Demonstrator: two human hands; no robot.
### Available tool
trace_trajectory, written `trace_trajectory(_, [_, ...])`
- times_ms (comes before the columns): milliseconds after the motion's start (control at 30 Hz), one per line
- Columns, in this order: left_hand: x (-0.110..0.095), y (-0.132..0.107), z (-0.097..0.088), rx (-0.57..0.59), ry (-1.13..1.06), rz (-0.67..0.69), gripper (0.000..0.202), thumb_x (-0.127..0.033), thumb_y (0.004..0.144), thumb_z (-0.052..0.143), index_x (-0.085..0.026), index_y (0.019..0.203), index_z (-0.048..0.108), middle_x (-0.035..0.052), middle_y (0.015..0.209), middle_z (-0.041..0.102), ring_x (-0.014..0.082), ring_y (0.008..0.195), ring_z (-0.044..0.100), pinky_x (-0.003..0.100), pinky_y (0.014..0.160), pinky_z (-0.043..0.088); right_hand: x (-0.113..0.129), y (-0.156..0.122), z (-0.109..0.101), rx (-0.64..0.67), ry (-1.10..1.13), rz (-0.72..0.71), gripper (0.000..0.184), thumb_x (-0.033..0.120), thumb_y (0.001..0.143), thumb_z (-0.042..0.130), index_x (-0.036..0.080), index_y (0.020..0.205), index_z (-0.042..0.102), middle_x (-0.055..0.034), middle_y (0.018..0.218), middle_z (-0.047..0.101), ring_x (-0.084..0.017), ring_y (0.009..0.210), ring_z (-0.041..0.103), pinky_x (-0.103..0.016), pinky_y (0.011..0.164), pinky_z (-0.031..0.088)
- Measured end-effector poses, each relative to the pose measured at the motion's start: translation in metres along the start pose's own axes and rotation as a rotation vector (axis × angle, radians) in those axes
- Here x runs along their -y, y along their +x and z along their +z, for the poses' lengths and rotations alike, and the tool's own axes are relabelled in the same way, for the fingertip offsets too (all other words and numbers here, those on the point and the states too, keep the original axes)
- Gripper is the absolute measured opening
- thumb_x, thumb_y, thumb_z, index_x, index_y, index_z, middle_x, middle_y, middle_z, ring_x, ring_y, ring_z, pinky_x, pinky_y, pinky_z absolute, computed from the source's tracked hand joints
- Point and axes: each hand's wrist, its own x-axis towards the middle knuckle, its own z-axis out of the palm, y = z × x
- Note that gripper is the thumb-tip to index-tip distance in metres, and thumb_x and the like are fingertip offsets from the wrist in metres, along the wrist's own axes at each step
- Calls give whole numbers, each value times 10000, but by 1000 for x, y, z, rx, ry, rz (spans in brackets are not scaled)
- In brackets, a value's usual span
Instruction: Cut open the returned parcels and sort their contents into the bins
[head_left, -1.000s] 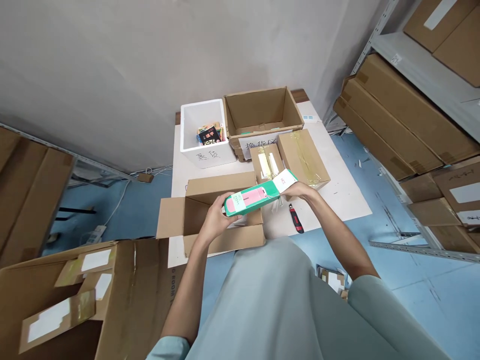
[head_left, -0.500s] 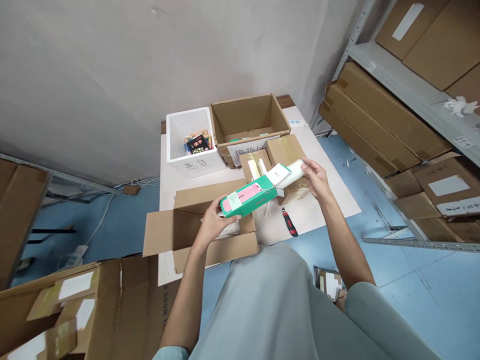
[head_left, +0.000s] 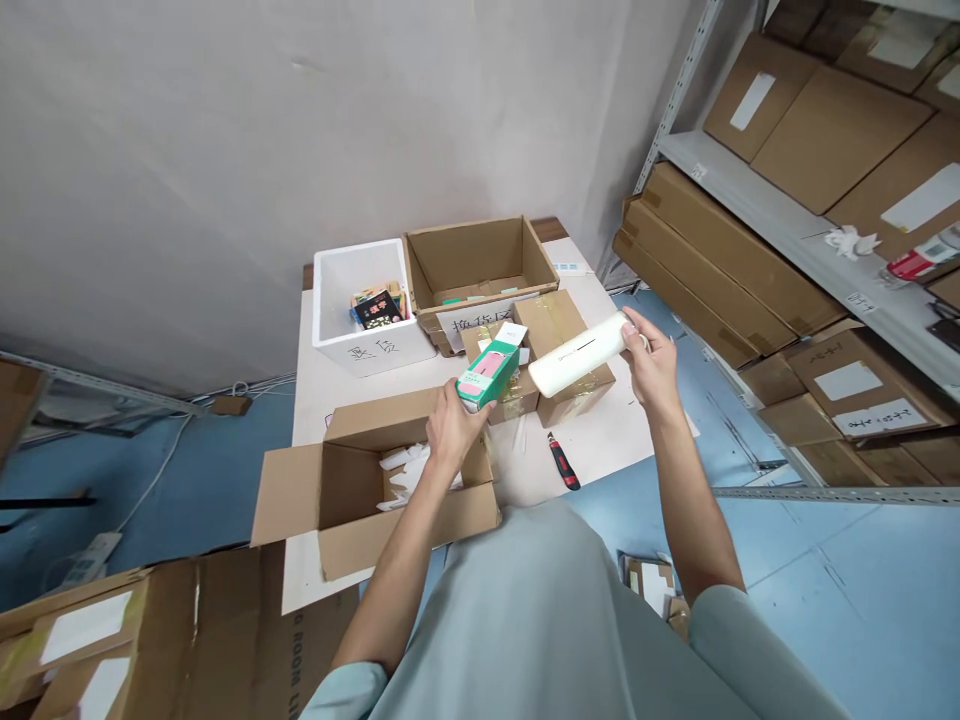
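My left hand (head_left: 454, 425) is closed round the lower end of a small green carton (head_left: 492, 368) with a pink picture on it and its white end flap open. In my right hand (head_left: 651, 362) is a long, rounded, cream-white case-like object (head_left: 579, 354) with a dark slot and small lettering; my fingers grip its far right end. The two things are apart, held above the table. Below my left hand stands an open cardboard box (head_left: 409, 545) with crumpled white paper (head_left: 409, 472) inside. A red and black utility knife (head_left: 562, 462) lies on the table between my hands.
Behind stand a white foam box (head_left: 375, 352) with small packages and an open cardboard box (head_left: 480, 240) with a handwritten label. Closed taped cartons (head_left: 551, 315) sit before it on the white table (head_left: 300, 580). Metal shelving (head_left: 757, 190) with cartons lines the right; a large carton (head_left: 217, 640) stands lower left.
My right hand has drawn the white object fully out of the green carton, moving it right. My left hand has tilted the carton more upright. The view has shifted slightly.
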Motion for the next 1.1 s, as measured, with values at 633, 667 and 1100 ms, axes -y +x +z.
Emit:
trace_trajectory(633, [-13,-81,-28,747,-1442,-121,933,-786,949,834,-170,1624,643,235,1484,787,347,1113,854,464,991,716,34,-24,109,634,300,153,690,791,893,880,322,1397,828,-76,1575,783,-350,1526,681,-502,1276,571])
trace_trajectory(667, [-12,-81,-28,722,-1439,-129,920,-774,937,855,-167,1602,662,231,1470,793,340,1097,854,459,987,715,33,-23,110,644,287,147,693,799,907,862,328,1413,822,-72,1585,777,-348,1534,673,-506,1280,567])
trace_trajectory(1100, [-44,-91,-23,-42,-604,130,800,-508,883,943,-273,1599,674,145,1631,701,445,1544,631,610,1328,486,17,-36,138,310,16,-67,673,882,912,790,298,1246,781,-95,1421,799,-327,1415,690,-475,1316,500])
